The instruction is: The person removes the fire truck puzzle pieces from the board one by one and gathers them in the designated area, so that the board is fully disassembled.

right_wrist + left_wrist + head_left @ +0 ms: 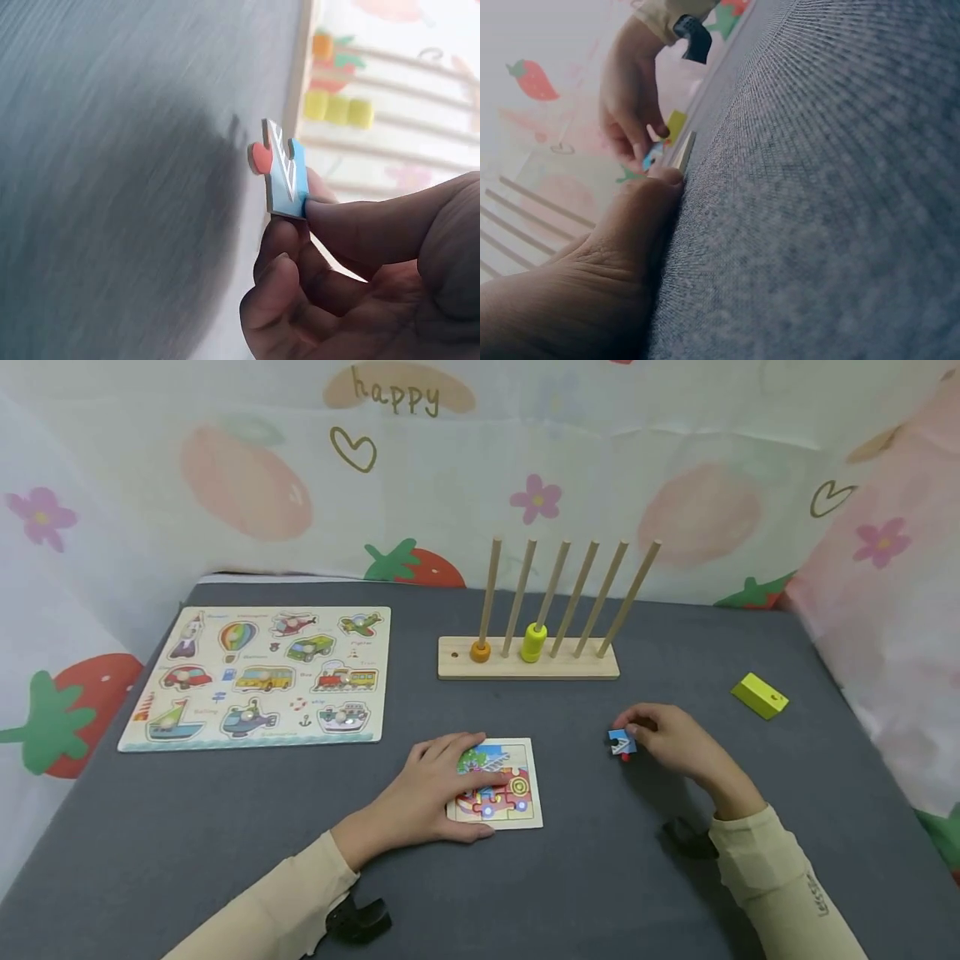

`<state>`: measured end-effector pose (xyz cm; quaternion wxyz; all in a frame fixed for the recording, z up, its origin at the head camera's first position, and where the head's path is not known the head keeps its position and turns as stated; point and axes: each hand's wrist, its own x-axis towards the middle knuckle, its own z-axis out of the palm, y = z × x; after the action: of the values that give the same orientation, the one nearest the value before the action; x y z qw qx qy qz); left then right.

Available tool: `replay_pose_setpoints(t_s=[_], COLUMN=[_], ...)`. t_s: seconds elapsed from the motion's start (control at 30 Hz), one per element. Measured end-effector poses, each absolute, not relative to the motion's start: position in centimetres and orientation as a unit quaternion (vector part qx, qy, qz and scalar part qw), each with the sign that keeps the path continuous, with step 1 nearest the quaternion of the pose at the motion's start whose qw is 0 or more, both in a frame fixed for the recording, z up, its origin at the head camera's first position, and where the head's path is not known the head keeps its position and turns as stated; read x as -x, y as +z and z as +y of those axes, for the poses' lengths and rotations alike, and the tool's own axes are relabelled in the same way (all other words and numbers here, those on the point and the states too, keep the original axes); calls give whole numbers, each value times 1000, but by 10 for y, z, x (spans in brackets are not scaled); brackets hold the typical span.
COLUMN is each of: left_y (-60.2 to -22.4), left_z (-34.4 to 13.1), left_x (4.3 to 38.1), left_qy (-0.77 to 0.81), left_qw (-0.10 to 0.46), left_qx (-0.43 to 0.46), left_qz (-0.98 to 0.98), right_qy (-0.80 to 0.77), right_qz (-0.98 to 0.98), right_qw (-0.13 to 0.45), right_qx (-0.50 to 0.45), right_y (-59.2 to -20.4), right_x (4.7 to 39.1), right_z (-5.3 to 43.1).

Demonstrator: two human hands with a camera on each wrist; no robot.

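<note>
My right hand [678,743] pinches a blue jigsaw piece [287,180] between thumb and fingers, held up over the table. White stripes cross the piece, and a red knob sticks out of one side. To its left, a small square jigsaw puzzle [536,810] in a pale frame lies flat, with a red vehicle pictured on it. My left hand [431,793] rests across the puzzle's left part with fingers spread, the thumb along its near edge. That hand hides part of the picture. In the left wrist view the thumb [634,217] lies close along the cloth.
A vehicle peg puzzle board [255,714] lies at the back left. Behind the small puzzle stands a wooden peg rack [450,670] with upright rods, an orange bead [480,651] and yellow-green beads [533,643]. A yellow-green block [760,696] sits at the right on the grey cloth [570,893].
</note>
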<state>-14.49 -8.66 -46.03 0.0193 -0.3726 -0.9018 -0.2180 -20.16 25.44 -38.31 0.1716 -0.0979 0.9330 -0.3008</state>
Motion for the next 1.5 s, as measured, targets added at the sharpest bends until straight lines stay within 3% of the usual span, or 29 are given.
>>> replay_pose_setpoints(t_s=[0.37,0.9,1.1,1.5], left_y=[-461,-460,-461,-461], left_z=[-89,-88,-88,-88], left_x=[145,145,145,145], left_qy=[-220,-203,-197,-206], left_qw=[17,25,32,26], left_qx=[384,392,395,392], left_qz=[-896,-897,-897,-896], right_qy=[-282,-290,-204,-181], right_qz=[942,938,963,948], right_qw=[171,153,134,130], right_qx=[70,112,118,227], right_y=[-392,-399,-380,-363], right_x=[206,204,199,183], right_z=[273,272,247,166])
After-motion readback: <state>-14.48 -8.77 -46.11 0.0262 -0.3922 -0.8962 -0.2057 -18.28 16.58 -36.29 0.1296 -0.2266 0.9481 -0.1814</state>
